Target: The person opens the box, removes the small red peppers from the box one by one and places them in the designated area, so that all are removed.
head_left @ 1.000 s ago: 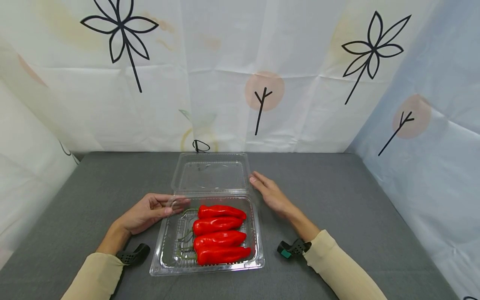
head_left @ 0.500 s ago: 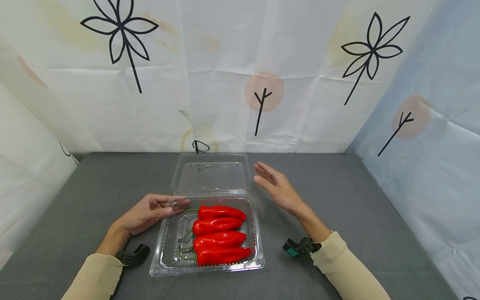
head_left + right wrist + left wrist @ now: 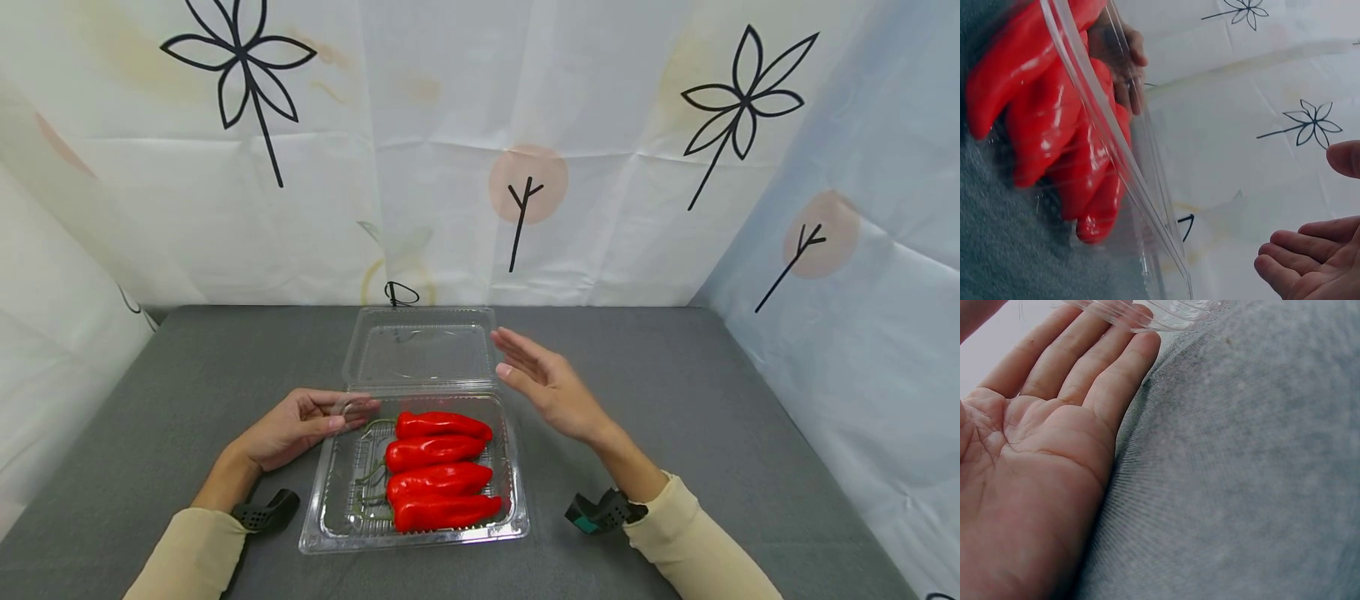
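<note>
A clear plastic clamshell box (image 3: pixel 412 546) lies unfolded on the grey cloth, its lid (image 3: pixel 420 350) flat behind the base. Several red peppers (image 3: pixel 442 481) with green stems lie side by side in the base. My left hand (image 3: pixel 288 429) rests at the base's back left corner. In the left wrist view its fingers (image 3: pixel 1104 375) are straight, their tips against the clear plastic. My right hand (image 3: pixel 551 387) is raised beside the lid's right edge, fingers extended and thumb apart. The right wrist view shows its palm side (image 3: pixel 1319 269) holding nothing, with the peppers beyond.
Grey cloth (image 3: pixel 637 358) covers the table. A white patterned curtain (image 3: pixel 450 167) hangs behind it, with more curtain (image 3: pixel 885 250) along the right. Each wrist wears a black band, the right one (image 3: pixel 607 510) with a green patch.
My right hand lifted away from the lid's right edge, moved right, then came slightly back left toward it. The left hand, box and peppers have stayed in place.
</note>
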{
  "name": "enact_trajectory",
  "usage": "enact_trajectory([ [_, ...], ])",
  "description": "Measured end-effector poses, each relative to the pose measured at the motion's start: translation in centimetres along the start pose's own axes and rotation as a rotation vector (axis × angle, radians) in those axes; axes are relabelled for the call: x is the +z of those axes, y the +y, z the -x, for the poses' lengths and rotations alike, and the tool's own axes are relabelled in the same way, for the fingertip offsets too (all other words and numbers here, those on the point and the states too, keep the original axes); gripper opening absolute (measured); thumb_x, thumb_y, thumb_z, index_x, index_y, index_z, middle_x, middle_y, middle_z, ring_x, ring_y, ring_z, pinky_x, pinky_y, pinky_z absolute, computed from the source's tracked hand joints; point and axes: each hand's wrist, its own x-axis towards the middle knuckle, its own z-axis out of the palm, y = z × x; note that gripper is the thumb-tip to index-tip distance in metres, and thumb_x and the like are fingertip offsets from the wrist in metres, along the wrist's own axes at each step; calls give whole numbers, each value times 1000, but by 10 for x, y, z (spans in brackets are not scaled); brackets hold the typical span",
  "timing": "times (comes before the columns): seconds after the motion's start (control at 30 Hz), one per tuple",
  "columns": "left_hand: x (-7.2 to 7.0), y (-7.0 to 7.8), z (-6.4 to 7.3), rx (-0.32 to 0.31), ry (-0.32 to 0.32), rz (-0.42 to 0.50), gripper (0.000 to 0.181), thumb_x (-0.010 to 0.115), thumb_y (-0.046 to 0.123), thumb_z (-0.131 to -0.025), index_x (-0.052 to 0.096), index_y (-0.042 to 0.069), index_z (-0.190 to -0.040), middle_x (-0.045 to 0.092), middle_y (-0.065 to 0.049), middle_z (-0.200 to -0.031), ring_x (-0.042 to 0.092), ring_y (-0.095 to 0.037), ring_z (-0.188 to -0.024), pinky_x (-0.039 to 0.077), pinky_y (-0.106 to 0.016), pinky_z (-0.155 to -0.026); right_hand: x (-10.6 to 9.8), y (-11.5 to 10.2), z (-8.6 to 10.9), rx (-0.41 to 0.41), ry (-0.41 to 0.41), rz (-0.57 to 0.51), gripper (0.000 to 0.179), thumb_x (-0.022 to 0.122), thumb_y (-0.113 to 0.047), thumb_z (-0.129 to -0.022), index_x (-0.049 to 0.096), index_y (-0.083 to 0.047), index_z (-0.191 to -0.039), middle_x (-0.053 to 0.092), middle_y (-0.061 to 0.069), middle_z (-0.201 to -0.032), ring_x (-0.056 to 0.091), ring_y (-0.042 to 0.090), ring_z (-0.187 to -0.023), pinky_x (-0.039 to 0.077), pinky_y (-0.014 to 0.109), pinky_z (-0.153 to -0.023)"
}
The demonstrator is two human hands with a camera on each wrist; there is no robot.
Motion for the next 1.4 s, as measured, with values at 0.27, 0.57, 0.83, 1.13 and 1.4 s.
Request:
enact_trajectory([
  [0.27, -3, -3, 0, 13, -14, 16, 44, 47, -10, -102, 43, -15, -145, 54, -19, -145, 52, -25, -136, 43, -35, -110, 11, -2, 3, -41, -58, -6, 60, 57, -9, -103, 31, 6, -155, 39, 17, -158, 36, 29, -147, 36, 40, -115],
  [0.57, -1, -1, 0, 8, 1, 2, 44, 48, -10, -101, 43, -15, -145, 56, -18, -144, 53, -23, -135, 44, -36, -109, 26, -1, 5, -71, -114, -37, 60, 63, -10, -100, 38, 5, -153, 47, 15, -154, 42, 37, -142, 35, 56, -113],
  [0.83, -1, -1, 0, 5, 5, 9, 44, 49, -10, -101, 43, -15, -145, 56, -17, -144, 53, -23, -135, 44, -35, -109, 37, 8, 4, -52, -180, -31, 54, 67, -12, -98, 49, 4, -147, 55, 19, -146, 53, 32, -135, 41, 55, -110],
  [1.13, 0, 1, 0, -1, 11, 16, 44, 50, -9, -101, 45, -14, -145, 57, -16, -143, 53, -23, -135, 44, -35, -109, 48, 17, -2, -22, -240, -66, 48, 70, -4, -94, 56, 9, -138, 62, 25, -134, 61, 37, -125, 50, 51, -101],
  [1.4, 0, 0, 0, 6, 4, 25, 43, 51, -8, -101, 46, -14, -144, 58, -16, -142, 54, -23, -134, 44, -34, -109, 57, 11, 6, -32, -327, -47, 42, 75, -2, -90, 65, 6, -130, 69, 22, -124, 68, 35, -113, 55, 44, -96],
])
